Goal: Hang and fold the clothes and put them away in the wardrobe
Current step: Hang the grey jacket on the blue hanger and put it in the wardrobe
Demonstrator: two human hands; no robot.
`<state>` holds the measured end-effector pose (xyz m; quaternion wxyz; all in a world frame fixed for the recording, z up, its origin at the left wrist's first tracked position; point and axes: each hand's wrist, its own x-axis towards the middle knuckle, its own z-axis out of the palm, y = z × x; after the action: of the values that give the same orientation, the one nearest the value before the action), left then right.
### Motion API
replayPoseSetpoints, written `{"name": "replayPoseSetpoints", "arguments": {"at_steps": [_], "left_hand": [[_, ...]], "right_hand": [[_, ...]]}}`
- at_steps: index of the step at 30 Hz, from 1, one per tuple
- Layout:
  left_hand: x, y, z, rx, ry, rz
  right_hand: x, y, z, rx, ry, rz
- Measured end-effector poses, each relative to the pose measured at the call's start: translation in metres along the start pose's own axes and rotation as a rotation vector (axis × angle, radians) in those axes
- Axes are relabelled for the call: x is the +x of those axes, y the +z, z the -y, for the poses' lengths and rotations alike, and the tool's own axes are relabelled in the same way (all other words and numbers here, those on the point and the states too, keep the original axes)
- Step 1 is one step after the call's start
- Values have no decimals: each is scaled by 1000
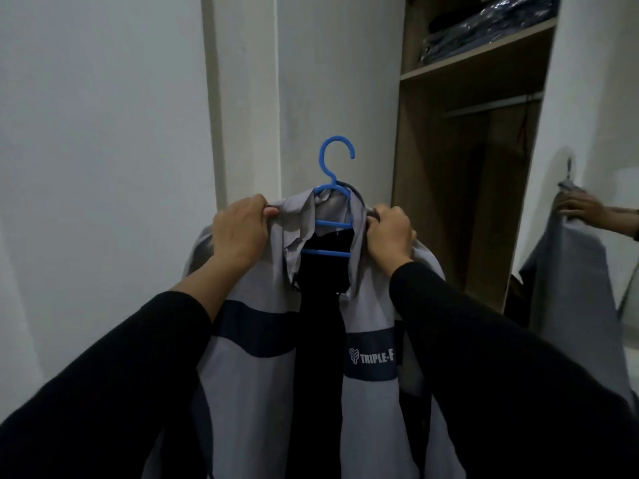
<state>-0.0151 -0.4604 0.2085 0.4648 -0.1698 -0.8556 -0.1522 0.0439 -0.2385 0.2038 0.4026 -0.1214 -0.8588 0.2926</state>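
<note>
A grey jacket (249, 392) with a dark blue chest band and white lettering hangs open on a blue plastic hanger (332, 174), held up in front of me. My left hand (240, 231) grips the jacket's left shoulder near the collar. My right hand (390, 233) grips the right shoulder. The hanger's hook sticks up free above the collar. Inside the open front the lining looks black. The wardrobe (473, 188) stands open to the right, with a metal rail (494, 107) under a shelf.
Folded dark clothes in plastic (484, 32) lie on the wardrobe's upper shelf. A mirror on the open door (587, 219) at the right reflects the jacket and a hand. A white wall and pillar (242, 98) stand directly ahead.
</note>
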Motion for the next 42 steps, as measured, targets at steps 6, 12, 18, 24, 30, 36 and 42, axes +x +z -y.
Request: {"name": "replayPoseSetpoints", "arguments": {"at_steps": [6,12,18,24,30,36,42], "left_hand": [[42,63,-51,-35,10,-8],[78,130,-96,-81,10,-18],[108,180,-121,-130,8,-5],[151,236,-142,-158,45,-37],[212,288,-144,-274,194,24],[280,328,-155,-266,400,195],[304,367,-178,-356,378,-9]], "right_hand": [[65,-3,-53,-17,25,-32],[133,-6,-106,-64,21,13],[176,-1,-140,-85,30,1],[220,11,-169,-113,73,-83],[279,39,-191,-124,122,-196],[335,66,-212,-156,198,-299],[373,70,-222,-31,271,-393]]}}
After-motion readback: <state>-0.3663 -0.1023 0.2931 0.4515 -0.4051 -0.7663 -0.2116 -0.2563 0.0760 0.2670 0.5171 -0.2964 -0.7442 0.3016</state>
